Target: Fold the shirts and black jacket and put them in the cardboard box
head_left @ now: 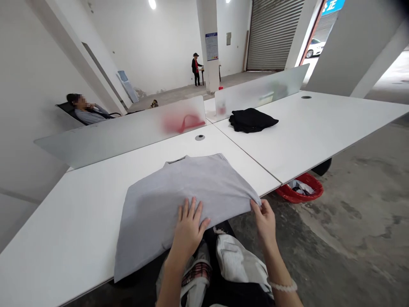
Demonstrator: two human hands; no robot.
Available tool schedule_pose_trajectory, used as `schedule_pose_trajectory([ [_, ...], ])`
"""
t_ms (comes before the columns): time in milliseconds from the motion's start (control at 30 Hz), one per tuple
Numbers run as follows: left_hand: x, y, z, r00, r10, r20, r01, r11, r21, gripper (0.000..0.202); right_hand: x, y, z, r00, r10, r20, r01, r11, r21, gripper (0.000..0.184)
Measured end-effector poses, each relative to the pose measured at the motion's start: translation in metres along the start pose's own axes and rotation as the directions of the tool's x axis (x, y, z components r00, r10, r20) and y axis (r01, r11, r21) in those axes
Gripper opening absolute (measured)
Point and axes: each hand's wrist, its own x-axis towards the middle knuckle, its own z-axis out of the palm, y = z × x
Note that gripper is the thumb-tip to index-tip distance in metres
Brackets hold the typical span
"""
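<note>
Head view: grey T-shirt [179, 200] under left hand [188, 228]

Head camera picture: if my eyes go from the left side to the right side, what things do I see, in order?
Seated person → gray T-shirt → black clothes pile → red plastic basket

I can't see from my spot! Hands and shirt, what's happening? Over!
Left hand flat on grey T-shirt. Right hand pinching its edge. Bunched clothes just below the hands.
</note>
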Motion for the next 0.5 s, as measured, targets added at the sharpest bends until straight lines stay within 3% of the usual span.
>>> schedule_pose_trajectory([
  [100,-0.004,0.015,-0.008,0.988,0.084,0.133,-0.074,0.994,-0.077,0.057,-0.009,-0.004,-0.015,0.980,0.042,-0.192,0.003,0.973,0.229,0.026],
  [167,-0.005,0.023,-0.015,0.970,0.152,0.189,-0.125,0.981,-0.148,0.054,-0.012,-0.005,-0.024,0.964,0.144,-0.223,-0.049,0.921,0.386,0.022],
  [267,0.009,0.032,-0.019,0.974,0.147,0.171,-0.111,0.973,-0.202,0.052,-0.013,-0.004,-0.032,0.961,0.244,-0.134,-0.162,0.881,0.445,0.034],
  [400,0.050,0.032,-0.006,0.999,-0.045,-0.028,0.041,0.991,-0.129,0.054,-0.019,0.006,-0.026,0.976,0.215,0.026,-0.208,0.898,0.388,0.066],
  [500,0.071,0.029,0.011,0.996,-0.077,-0.052,0.074,0.996,-0.057,0.057,-0.031,0.013,-0.014,0.960,0.271,0.067,-0.275,0.871,0.407,0.065],
])
